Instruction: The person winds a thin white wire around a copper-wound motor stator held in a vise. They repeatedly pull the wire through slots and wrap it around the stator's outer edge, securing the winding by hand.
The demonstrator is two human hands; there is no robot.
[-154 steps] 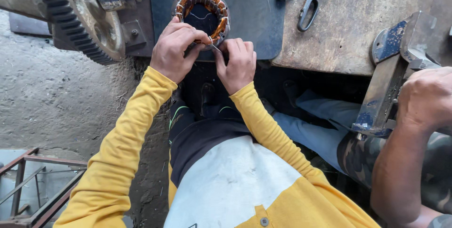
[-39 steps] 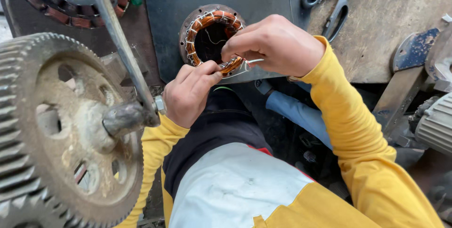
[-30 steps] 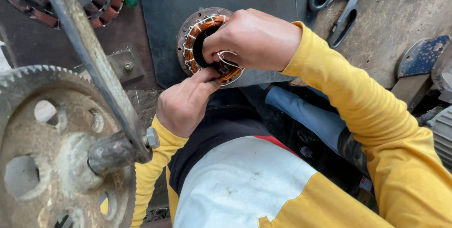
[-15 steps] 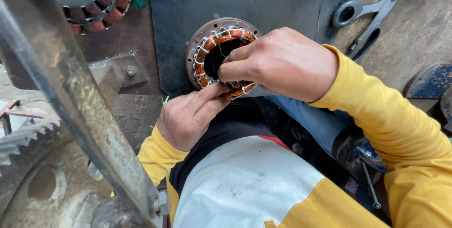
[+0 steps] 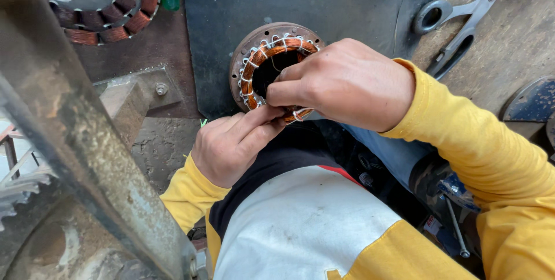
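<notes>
Round motor stator (image 5: 272, 60), grey-brown metal ring with copper-orange windings around a dark open bore, windings laced with thin white cord. It sits on a dark mat (image 5: 324, 8) at the near edge of the workbench, about centre of view. Right hand (image 5: 347, 83) comes in from the right and lies over the stator's near-right rim, covering that part; fingers curled, thumb and forefinger pinched together at the near rim on the winding or cord, exactly which cannot be told. Left hand (image 5: 231, 144) is below and near-left of the stator, fingers reaching up so the tips touch the near rim right under the right hand's fingertips; loosely closed, pinching at the same spot. Both sleeves yellow. Scissors (image 5: 462, 20) lie far right on the bench, well apart from the stator. A second copper-wound stator (image 5: 115, 14) is at far left. Large rusty metal bar (image 5: 75, 158) crosses the left foreground, blurred.
</notes>
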